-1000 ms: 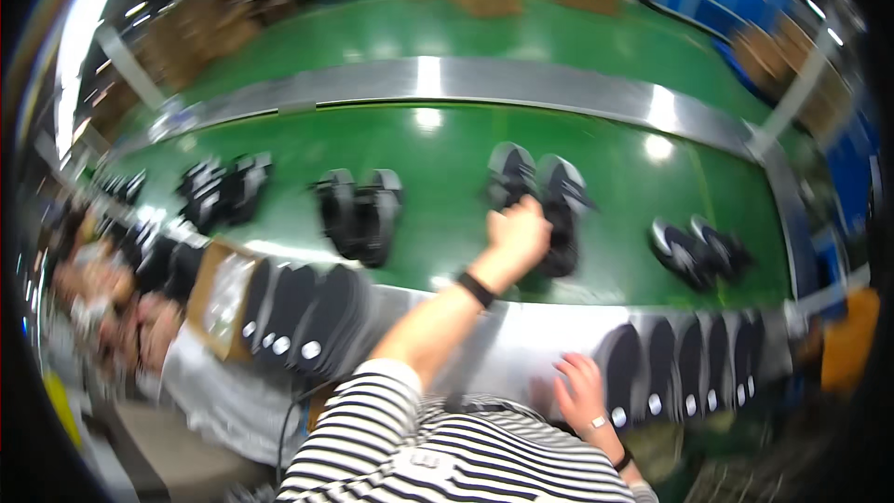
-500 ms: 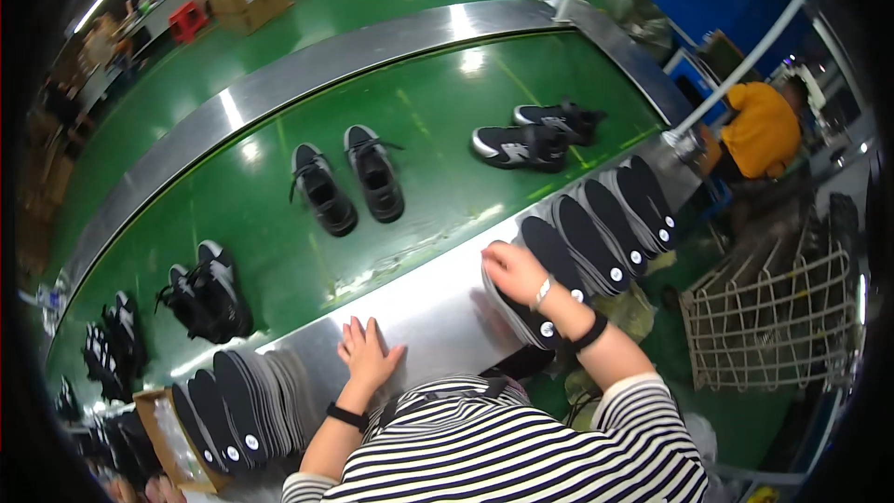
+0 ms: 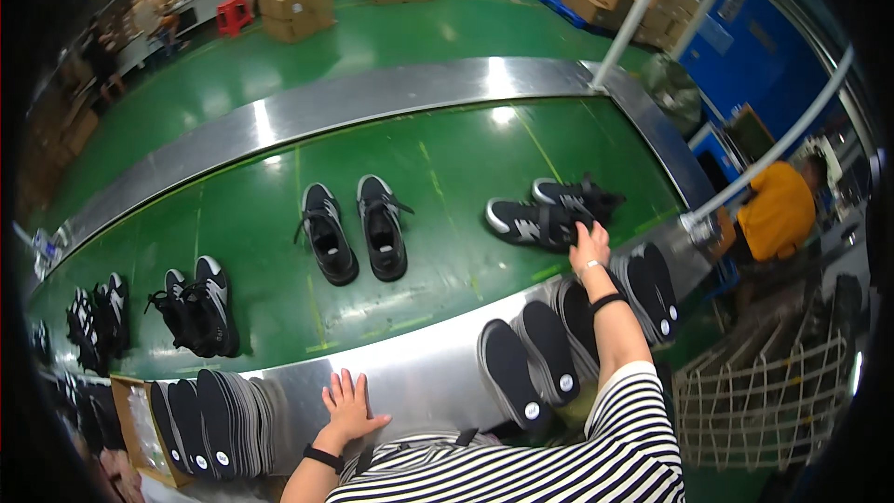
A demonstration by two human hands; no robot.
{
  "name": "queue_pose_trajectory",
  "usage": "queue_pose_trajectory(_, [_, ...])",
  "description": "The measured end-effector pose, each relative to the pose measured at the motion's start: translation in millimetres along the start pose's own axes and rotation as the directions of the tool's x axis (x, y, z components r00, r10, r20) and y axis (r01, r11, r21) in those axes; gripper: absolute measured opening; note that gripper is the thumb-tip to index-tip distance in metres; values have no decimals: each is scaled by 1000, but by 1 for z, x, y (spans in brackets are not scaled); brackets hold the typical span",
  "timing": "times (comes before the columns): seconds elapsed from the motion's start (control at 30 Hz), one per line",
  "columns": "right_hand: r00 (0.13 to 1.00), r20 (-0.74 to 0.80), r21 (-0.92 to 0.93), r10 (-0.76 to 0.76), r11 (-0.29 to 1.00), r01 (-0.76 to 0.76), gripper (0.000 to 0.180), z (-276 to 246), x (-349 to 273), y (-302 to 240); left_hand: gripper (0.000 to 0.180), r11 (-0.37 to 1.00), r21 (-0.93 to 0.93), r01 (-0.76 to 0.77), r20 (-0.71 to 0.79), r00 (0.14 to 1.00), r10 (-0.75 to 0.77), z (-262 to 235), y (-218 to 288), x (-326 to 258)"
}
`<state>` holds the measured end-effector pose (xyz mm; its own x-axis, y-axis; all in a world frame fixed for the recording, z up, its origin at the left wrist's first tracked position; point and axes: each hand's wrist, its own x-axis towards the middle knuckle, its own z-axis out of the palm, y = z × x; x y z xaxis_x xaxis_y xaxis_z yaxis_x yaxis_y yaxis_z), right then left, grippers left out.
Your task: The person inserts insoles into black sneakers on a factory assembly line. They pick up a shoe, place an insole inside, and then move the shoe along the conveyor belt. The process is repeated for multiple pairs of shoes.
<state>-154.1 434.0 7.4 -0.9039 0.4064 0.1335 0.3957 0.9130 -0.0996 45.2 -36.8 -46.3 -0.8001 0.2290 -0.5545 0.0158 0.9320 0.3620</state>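
Note:
My left hand [image 3: 350, 412] lies flat on the metal edge [image 3: 400, 363] of the work table, fingers spread, holding nothing. Stretched out to the right, my right hand [image 3: 589, 246] is at the heel of the nearer shoe [image 3: 531, 224] of a black and grey pair; its fingers are apart and I cannot tell whether they press on the shoe. The other shoe [image 3: 570, 196] of that pair lies just behind it. Below my right forearm, stacks of black insoles [image 3: 510, 368] with round white stickers stand along the edge. More insoles [image 3: 219, 419] are stacked left of my left hand.
Another pair of black shoes [image 3: 380, 233] stands mid-table on the green surface, with further pairs [image 3: 209, 307] to the left. An open carton [image 3: 140, 428] sits at the lower left. A wire basket [image 3: 759, 401] and a person in orange [image 3: 780, 214] are at the right.
My right hand has left the near insole stack and moved right and away to the shoe pair. My left hand stays on the metal edge. The whole view has shifted.

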Motion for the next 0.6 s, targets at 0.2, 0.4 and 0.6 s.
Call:
queue_pose_trajectory(0.2, [994, 105, -259, -25, 964, 52, 34, 26, 51, 18, 103, 1000, 10, 5, -88, 996, -4, 8, -2, 0])
queue_pose_trajectory(0.4, [882, 449, -302, 141, 953, 2, 29, -1, 97, 44, 109, 999, -34, 21, -15, 1000, -22, 5, 5, 2])
queue_pose_trajectory(0.6, [865, 500, -161, 49, 986, 37, 31, 16, 107, 52, 108, 1000, -5, 31, -21, 999, -31, 15, 5, 4])
